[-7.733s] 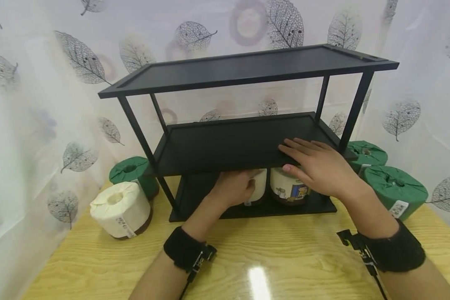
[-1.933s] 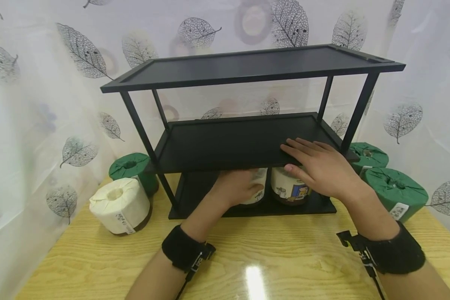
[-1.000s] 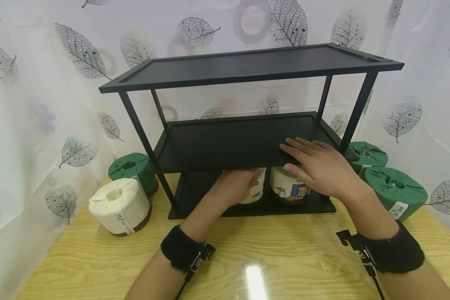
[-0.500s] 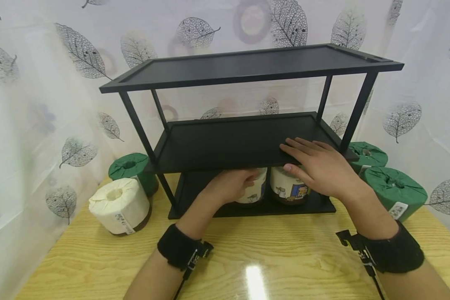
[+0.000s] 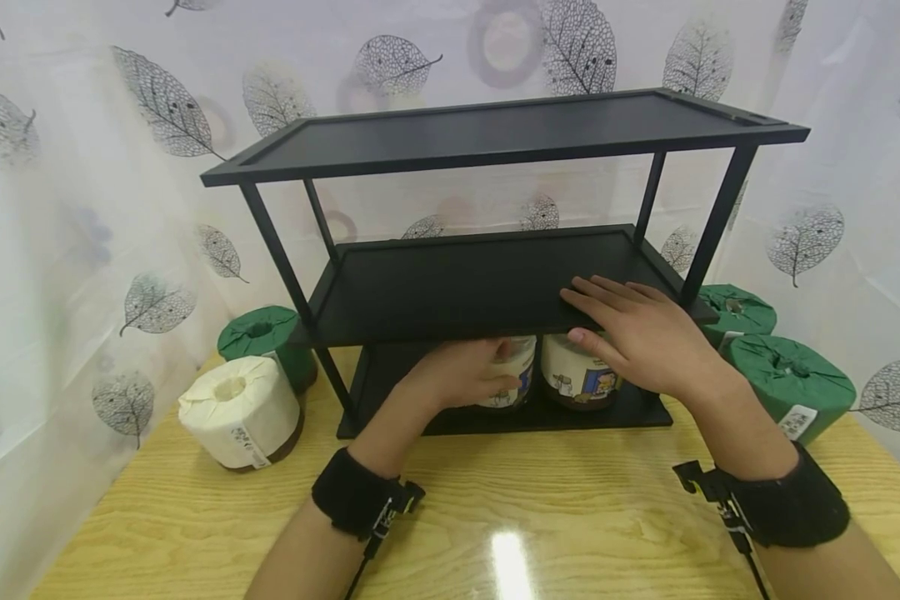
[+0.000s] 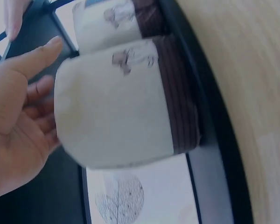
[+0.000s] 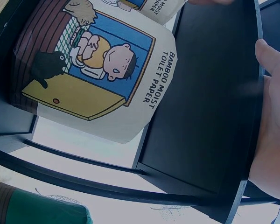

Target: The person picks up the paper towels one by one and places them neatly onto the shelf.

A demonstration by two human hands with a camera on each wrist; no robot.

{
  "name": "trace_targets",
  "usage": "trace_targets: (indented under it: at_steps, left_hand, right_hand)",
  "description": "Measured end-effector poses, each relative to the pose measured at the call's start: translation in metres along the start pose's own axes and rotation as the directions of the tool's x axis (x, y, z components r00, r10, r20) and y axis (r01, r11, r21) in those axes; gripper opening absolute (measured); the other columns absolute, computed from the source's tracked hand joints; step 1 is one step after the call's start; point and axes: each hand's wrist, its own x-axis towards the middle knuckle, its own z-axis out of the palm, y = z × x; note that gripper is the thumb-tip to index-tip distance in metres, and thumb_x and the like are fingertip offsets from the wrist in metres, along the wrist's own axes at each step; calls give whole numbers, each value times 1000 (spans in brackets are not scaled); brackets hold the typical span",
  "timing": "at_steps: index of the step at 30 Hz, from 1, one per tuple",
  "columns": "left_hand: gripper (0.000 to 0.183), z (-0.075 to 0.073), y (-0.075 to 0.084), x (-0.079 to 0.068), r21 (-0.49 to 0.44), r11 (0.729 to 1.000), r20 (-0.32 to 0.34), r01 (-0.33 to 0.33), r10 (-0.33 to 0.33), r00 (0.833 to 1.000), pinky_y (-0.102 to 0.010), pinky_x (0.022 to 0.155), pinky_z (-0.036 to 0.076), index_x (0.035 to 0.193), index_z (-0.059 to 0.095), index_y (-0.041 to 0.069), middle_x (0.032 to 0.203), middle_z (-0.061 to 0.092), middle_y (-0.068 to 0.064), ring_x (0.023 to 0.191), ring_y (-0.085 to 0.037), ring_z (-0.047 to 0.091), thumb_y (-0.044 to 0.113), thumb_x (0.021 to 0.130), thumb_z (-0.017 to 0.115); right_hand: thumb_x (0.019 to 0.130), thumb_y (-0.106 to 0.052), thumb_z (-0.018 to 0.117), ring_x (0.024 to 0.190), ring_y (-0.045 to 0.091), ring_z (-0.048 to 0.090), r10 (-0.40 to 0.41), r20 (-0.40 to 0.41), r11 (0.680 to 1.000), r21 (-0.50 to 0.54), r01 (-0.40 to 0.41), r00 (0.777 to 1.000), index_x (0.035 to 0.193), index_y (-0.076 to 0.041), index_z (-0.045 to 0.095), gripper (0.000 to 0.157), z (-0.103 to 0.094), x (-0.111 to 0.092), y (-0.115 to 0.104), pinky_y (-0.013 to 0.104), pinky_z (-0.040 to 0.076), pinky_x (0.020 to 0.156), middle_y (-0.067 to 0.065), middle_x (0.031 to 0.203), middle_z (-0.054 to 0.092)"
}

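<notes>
My left hand (image 5: 457,373) reaches under the middle shelf, beside the left of two cream-wrapped toilet paper rolls on the rack's bottom shelf. In the left wrist view that toilet paper roll (image 6: 114,107) has a dark brown base band, and my loosely bent fingers lie at its top edge, thumb extended. My right hand (image 5: 637,337) rests flat on the front right of the middle shelf (image 5: 457,292), fingers straight, thumb over the edge. Below it stands the other toilet paper roll (image 7: 91,65), its cartoon side facing front, printed "BAMBOO MOIST TOILET PAPER".
The black rack's top shelf (image 5: 495,133) spans above both hands. Left of the rack stand a cream roll (image 5: 236,417) and a green roll (image 5: 262,342). To the right are two green rolls, one nearer (image 5: 791,383). A leaf-patterned curtain (image 5: 435,50) hangs behind the wooden table (image 5: 435,517).
The left roll has turned: its label, then small figures, and now blue print show at the front. My left hand has shifted slightly and its thumb has straightened. My right hand stays put.
</notes>
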Motion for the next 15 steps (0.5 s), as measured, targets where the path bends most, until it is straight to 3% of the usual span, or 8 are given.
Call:
trace_targets:
  at_steps: [2,5,8,11,13,15]
  left_hand:
    - [54,5,6,2,77,997,-47,15,-11,999,-35,93,52,137,54,10,129,59,-6,109,-20,60,41,95,67]
    - [43,13,14,4,257,966,-143,13,24,989,-36,96,52,125,63,11,133,58,-8,114,-22,60,42,96,66]
    - [27,19,17,5,400,916,-250,28,80,965,-32,91,53,110,69,13,116,64,-4,105,-20,62,37,97,66]
    - [17,23,17,4,474,880,-306,45,117,945,-29,79,54,98,70,15,96,63,0,89,-16,62,32,97,66]
    - [17,24,17,4,503,863,-315,50,128,940,-29,78,54,94,69,15,92,63,0,86,-16,63,32,97,66]
    - [18,23,17,4,511,858,-297,49,123,947,-29,78,54,95,68,14,91,63,0,87,-16,64,32,98,65]
  right_hand:
    - [101,-42,56,145,35,39,-2,-7,1000,0,2,1000,151,-15,46,58,0,0,0,57,33,115,12,156,43]
    - [100,-41,57,144,35,40,-5,-15,1000,1,5,1000,150,-14,47,58,1,0,0,57,34,115,12,156,43]
    - [100,-41,57,144,35,40,-5,-16,1000,7,5,1000,150,-14,47,57,1,0,0,56,33,115,12,156,43]
    - [101,-41,56,144,35,40,-5,-12,1000,9,5,1000,150,-14,47,57,1,0,0,56,33,116,12,156,43]
    - [101,-41,56,144,35,40,-5,-10,1000,7,5,1000,151,-14,46,57,1,0,1,56,33,116,13,156,43]
    - [101,-41,56,144,35,40,-4,-8,1000,4,4,1000,150,-14,46,57,1,0,1,56,33,116,13,156,43]
